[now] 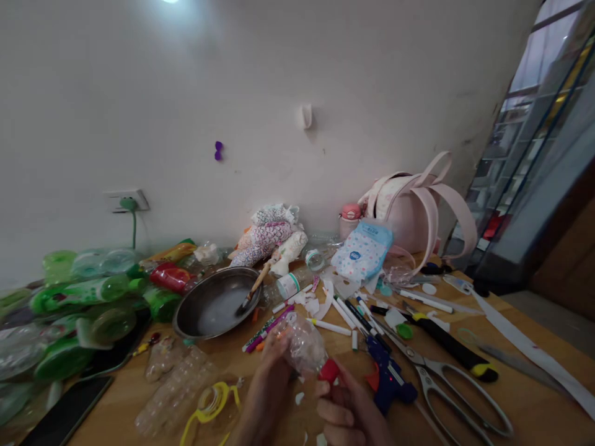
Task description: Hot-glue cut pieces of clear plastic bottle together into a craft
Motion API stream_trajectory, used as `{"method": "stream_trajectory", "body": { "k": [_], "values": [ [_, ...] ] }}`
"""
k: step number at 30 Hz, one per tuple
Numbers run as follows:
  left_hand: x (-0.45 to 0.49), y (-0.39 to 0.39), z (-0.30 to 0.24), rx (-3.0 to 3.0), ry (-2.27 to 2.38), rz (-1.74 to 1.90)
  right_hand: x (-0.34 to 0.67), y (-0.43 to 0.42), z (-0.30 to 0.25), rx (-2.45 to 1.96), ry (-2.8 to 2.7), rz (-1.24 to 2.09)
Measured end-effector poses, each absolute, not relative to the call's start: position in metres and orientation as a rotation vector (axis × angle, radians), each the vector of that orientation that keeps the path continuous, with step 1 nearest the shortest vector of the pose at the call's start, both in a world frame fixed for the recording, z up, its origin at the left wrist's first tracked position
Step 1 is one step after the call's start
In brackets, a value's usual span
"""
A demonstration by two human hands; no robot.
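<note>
A small clear plastic bottle point(304, 344) with a red cap point(329, 370) is held between both hands, tilted with its cap toward me. My left hand point(269, 371) grips the bottle's body from the left side. At the neck end, the fingers of my right hand point(341, 406) are closed around the red cap. Just right of my right hand lies a blue glue gun point(388, 378). Large metal scissors point(446, 384) lie beyond it. Several markers point(353, 316) are scattered behind the bottle, among white paper scraps.
A metal bowl point(204, 310) with a brush point(255, 288) stands behind my left hand. Plastic bottles point(88, 297) pile up at left, near a phone point(67, 412). Yellow ribbon point(209, 406) and bubble wrap point(174, 396) lie nearby. A utility knife point(455, 347) and pink backpack point(409, 210) are at right.
</note>
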State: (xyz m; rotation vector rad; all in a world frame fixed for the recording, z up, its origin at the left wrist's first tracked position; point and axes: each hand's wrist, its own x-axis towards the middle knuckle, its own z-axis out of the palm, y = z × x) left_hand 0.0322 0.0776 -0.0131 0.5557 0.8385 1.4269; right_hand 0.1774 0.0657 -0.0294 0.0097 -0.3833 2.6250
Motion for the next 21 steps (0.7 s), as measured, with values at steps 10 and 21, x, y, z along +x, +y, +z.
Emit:
{"method": "stream_trajectory", "body": {
  "k": [10, 21],
  "values": [
    [0.034, 0.078, -0.031, 0.536, 0.944, 1.47, 0.165, 0.049, -0.031, -0.978, -0.596, 2.146],
    [0.032, 0.068, -0.015, 0.558, 0.708, 1.42, 0.156, 0.036, -0.02, -1.28, -1.04, 1.744]
  ]
}}
